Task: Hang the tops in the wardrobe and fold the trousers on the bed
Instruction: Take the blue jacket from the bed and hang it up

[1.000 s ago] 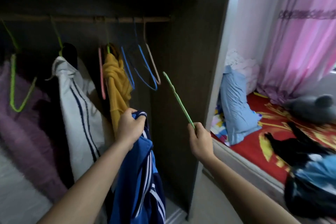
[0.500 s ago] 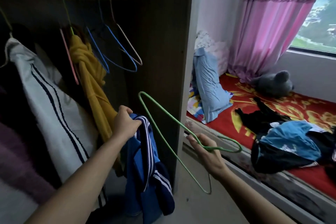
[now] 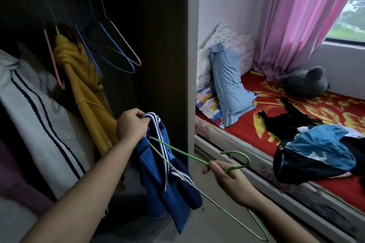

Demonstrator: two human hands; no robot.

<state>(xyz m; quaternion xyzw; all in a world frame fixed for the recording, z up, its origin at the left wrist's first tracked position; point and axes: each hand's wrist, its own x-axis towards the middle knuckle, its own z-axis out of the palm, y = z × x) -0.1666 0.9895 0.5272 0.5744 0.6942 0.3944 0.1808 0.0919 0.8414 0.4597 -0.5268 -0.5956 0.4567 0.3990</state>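
the left hand (image 3: 132, 127) is gripping a blue top (image 3: 166, 175) with white stripes by its upper edge, the garment hanging down in front of the open wardrobe (image 3: 164, 49). the right hand (image 3: 230, 178) is pinching a green hanger (image 3: 183, 165) near its hook, one end of the wire reaching into the top. a heap of dark and blue clothes (image 3: 316, 156) is lying on the red bed (image 3: 262, 92) to the right.

A blue striped fabric top (image 3: 158, 173) is gripped in the left hand (image 3: 131, 128), a green wire hanger (image 3: 183, 153) in the right hand (image 3: 231, 181).
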